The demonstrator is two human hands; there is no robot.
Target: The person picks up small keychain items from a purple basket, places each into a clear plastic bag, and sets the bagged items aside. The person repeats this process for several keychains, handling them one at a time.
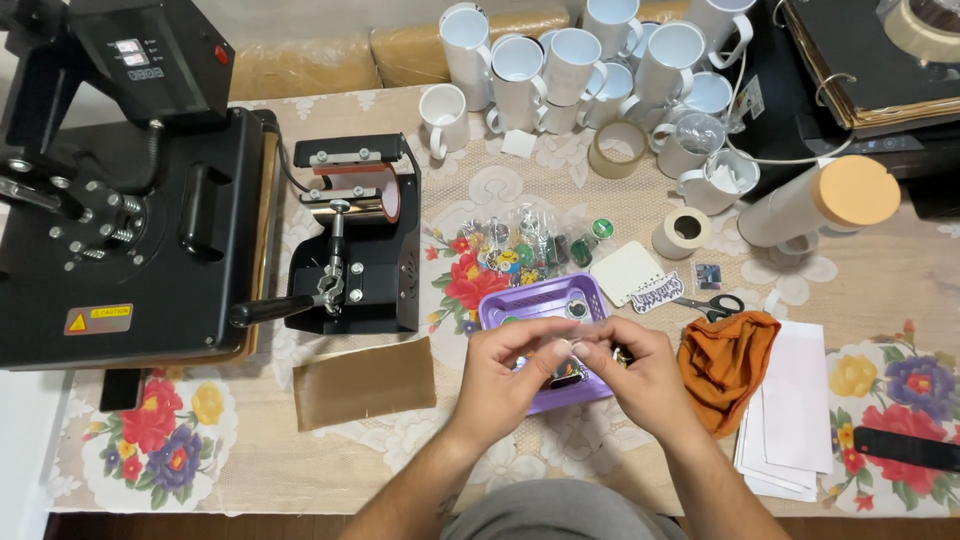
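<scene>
Hands pinching a small item over a purple tray

Black metal heat press (120, 200) fills the left end of the lace-and-floral tablecloth (400, 440); beside it sits a black mug press (360, 240), with glossy white mugs (570, 60) clustered behind. Purple slotted plastic tray (540, 300) holds small round pieces. Above it, left hand (510, 370) and right hand (640, 375) meet, fingertips closed together on a small dark item (567, 375). Crumpled orange cloth (730, 365) lies just right; open cloth remains near the front edge.
</scene>
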